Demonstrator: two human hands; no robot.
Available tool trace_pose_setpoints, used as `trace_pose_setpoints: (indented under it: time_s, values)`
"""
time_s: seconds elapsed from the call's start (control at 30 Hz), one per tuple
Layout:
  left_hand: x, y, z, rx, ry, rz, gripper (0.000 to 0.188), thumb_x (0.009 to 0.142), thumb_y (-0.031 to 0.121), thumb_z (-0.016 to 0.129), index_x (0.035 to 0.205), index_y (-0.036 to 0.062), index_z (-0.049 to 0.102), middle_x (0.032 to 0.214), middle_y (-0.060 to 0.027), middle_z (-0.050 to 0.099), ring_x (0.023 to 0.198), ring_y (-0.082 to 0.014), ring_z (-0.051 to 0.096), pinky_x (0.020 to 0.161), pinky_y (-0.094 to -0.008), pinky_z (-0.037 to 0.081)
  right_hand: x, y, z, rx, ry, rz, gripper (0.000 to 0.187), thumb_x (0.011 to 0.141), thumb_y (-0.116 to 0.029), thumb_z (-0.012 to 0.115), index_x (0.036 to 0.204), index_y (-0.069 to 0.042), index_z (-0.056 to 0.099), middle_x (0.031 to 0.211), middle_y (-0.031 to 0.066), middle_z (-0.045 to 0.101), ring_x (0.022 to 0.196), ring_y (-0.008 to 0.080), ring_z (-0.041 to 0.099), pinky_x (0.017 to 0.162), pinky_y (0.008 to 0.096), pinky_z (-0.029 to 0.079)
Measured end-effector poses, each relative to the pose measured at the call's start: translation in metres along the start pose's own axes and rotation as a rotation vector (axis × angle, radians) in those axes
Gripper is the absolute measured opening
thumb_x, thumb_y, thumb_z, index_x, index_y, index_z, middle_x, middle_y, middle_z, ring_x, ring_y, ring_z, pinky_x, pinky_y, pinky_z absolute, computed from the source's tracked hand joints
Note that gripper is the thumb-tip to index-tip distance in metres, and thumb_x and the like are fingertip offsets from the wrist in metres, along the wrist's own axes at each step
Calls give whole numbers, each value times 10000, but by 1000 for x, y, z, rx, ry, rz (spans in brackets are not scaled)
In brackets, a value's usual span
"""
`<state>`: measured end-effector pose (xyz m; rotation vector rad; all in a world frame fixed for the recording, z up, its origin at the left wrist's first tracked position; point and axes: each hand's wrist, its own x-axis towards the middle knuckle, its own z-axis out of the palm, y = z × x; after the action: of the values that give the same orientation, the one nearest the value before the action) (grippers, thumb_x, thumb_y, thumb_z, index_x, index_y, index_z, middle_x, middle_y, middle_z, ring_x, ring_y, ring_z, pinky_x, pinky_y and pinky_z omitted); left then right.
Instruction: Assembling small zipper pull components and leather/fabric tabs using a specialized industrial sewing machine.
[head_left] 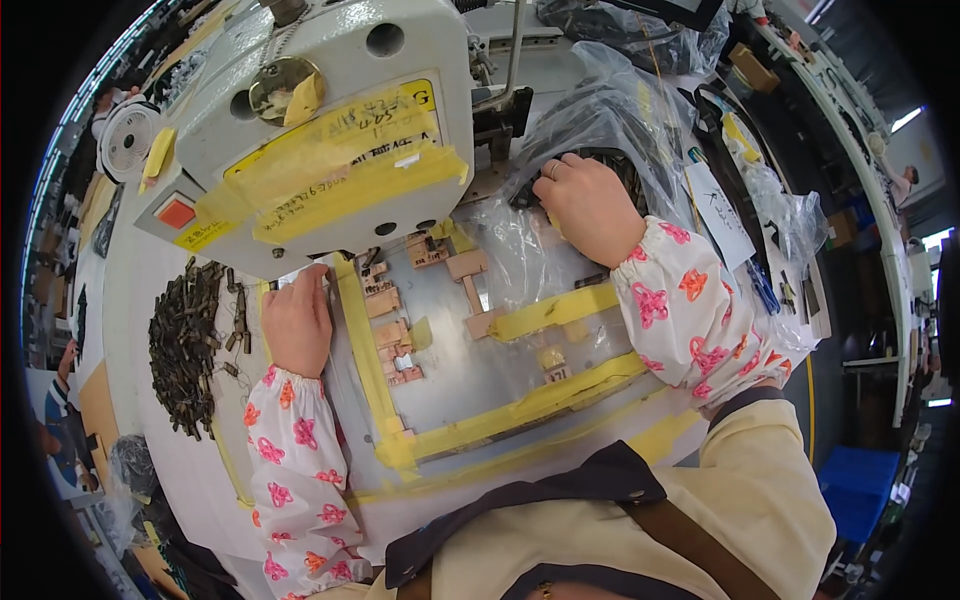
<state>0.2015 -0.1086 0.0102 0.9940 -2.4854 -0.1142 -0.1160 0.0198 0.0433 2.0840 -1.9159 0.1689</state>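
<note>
A large pale sewing machine (340, 130) stands over the work plate, with yellow tape across its front. My left hand (298, 322) is closed at the lower left of the machine head, its fingertips bent down beside the plate's left edge; whatever they hold is hidden. To the right, my right hand (592, 207) reaches into the mouth of a clear plastic bag (625, 105) with dark contents. Its fingers curl over the dark contents, and the fingertips are out of sight. Between my hands lies a metal plate (440, 375) edged with yellow tape, bearing several small tan blocks (467, 264).
A heap of small dark pieces (185, 350) lies on the table at the left. A control box with a red switch (176, 212) is fixed beside the machine. At the right are a white paper tag (718, 215), crumpled plastic (790, 220) and a blue stool (858, 490).
</note>
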Motion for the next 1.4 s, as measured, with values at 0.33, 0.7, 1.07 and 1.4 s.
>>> trace_pose_setpoints:
  time_s: [0.33,0.7,1.07,1.4]
  values:
    - [29,52,37,-212,-14,219,261,765,66,579,1023,48,615,938,-114,600,829,-299,550,759,-397,406,3,1,8,98,158,-98,132,663,-100,605,791,-70,589,800,66,589,808,244,566,715,349,450]
    - [27,46,31,-113,85,332,351,693,-17,554,1038,38,590,785,-95,619,714,-315,566,658,-390,453,25,-44,15,1137,-160,184,159,772,-4,600,920,54,615,804,146,644,691,228,639,648,304,496]
    - [30,58,19,-699,-202,50,134,840,91,536,892,-12,603,713,-122,562,640,-244,539,612,-316,431,24,-63,15,1635,-308,428,151,809,-32,634,935,42,596,773,56,628,639,95,564,565,231,455]
    - [32,58,21,-731,-218,-71,125,809,122,583,813,2,619,692,-140,606,662,-312,577,617,-351,430,22,-48,18,753,196,-339,192,713,-12,652,905,-4,647,823,137,634,739,289,613,644,333,505]
